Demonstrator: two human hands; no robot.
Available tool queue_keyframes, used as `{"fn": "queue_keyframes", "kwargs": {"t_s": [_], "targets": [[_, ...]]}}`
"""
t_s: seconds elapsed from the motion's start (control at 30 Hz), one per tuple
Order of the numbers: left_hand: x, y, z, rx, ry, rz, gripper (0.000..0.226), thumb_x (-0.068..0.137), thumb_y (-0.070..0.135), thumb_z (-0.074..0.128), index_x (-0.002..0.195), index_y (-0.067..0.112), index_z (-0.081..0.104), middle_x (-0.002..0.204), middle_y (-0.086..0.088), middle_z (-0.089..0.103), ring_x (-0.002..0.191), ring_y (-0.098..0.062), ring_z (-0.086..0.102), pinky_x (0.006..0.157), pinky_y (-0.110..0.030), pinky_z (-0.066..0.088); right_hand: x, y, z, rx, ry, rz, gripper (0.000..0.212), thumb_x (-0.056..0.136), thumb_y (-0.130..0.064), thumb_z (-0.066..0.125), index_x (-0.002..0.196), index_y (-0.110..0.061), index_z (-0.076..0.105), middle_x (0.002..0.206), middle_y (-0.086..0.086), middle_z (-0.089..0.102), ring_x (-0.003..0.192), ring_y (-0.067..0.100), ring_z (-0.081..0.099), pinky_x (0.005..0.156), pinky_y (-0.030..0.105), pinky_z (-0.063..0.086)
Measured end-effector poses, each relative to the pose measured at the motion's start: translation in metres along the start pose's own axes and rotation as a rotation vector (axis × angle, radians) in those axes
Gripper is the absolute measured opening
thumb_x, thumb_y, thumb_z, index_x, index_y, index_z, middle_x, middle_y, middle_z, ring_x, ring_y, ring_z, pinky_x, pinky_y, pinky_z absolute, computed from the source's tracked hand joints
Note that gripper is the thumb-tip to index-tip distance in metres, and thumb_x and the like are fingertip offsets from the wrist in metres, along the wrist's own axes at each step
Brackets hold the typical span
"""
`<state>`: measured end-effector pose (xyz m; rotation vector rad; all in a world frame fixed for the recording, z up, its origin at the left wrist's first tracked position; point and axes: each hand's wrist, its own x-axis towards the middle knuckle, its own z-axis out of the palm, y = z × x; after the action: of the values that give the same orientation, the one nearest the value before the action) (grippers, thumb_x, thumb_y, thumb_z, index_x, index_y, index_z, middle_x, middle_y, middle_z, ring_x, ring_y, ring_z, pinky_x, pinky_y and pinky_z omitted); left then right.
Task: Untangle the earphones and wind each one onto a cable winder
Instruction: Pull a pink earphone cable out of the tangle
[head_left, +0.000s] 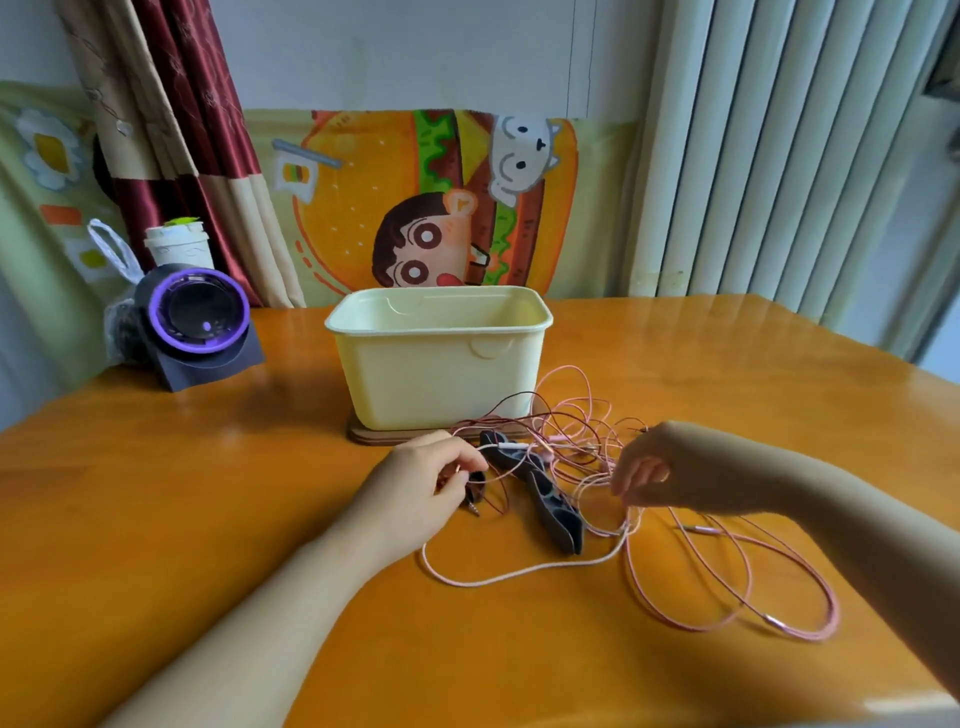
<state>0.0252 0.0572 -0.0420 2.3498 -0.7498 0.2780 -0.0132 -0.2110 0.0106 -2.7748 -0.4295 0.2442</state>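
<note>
From the head camera, the left hand (431, 483) pinched a dark red cable (498, 409) with curled fingers, close to its plug. The right hand (654, 475) curled its fingers round strands of the pink cable (519, 569). Both cables lay tangled between the hands, over two dark winders (550, 506), just in front of the cream tub (441, 374). Pink loops spread right, toward the near edge of the table (208, 493), with bare wood to the left.
</note>
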Motion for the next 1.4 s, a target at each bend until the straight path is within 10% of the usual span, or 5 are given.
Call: {"fn": "queue_keyframes", "kwargs": {"t_s": [0.37, 0.6, 0.9, 1.13, 1.4], "targets": [[-0.014, 0.058, 0.033, 0.267, -0.34, 0.177, 0.026, 0.094, 0.045, 0.055, 0.116, 0.034, 0.062, 0.116, 0.017, 0.054, 0.111, -0.003, 0.045, 0.101, -0.026, 0.036, -0.026, 0.029, 0.026, -0.222, 0.04, 0.025, 0.013, 0.091, -0.027, 0.059, 0.102, -0.029, 0.066, 0.099, -0.012, 0.055, 0.085, 0.003, 0.053, 0.069, 0.013, 0.044], [-0.015, 0.056, 0.029, 0.294, -0.279, 0.154, 0.011, 0.097, 0.029, 0.052, 0.101, 0.032, 0.062, 0.097, 0.018, 0.055, 0.084, 0.0, 0.052, 0.076, -0.014, 0.038, -0.03, 0.031, 0.016, -0.077, 0.213, 0.041, 0.006, 0.095, -0.025, 0.054, 0.096, -0.024, 0.06, 0.087, -0.016, 0.056, 0.08, 0.004, 0.055, 0.063, 0.01, 0.042], [-0.022, 0.045, -0.024, 0.013, 0.224, 0.113, 0.028, 0.093, 0.005, 0.056, 0.083, 0.031, 0.052, 0.084, 0.011, 0.054, 0.082, 0.003, 0.052, 0.07, -0.006, 0.038, -0.013, 0.001, 0.017, -0.038, 0.302, -0.046, 0.038, 0.09, -0.025, 0.062, 0.127, -0.027, 0.055, 0.119, -0.008, 0.058, 0.094, 0.004, 0.056, 0.073, 0.015, 0.052], [-0.029, 0.023, -0.069, -0.047, 0.595, -0.009, 0.008, 0.099, 0.01, 0.047, 0.098, 0.018, 0.051, 0.078, -0.001, 0.057, 0.074, -0.008, 0.054, 0.057, -0.013, 0.039, 0.01, -0.007, 0.011, -0.112, 0.321, 0.033, 0.015, 0.091, -0.026, 0.061, 0.103, -0.019, 0.067, 0.107, -0.003, 0.065, 0.09, 0.01, 0.061, 0.077, 0.025, 0.056], [-0.043, 0.0, -0.087, -0.137, 0.538, -0.201, 0.024, 0.095, 0.009, 0.051, 0.075, 0.019, 0.061, 0.057, 0.012, 0.056, 0.057, -0.001, 0.051, 0.053, -0.015, 0.037, 0.025, 0.008, -0.008, 0.031, 0.32, 0.225, 0.025, 0.096, -0.026, 0.054, 0.1, -0.009, 0.072, 0.099, 0.007, 0.071, 0.088, 0.021, 0.066, 0.082, 0.031, 0.055]]}}
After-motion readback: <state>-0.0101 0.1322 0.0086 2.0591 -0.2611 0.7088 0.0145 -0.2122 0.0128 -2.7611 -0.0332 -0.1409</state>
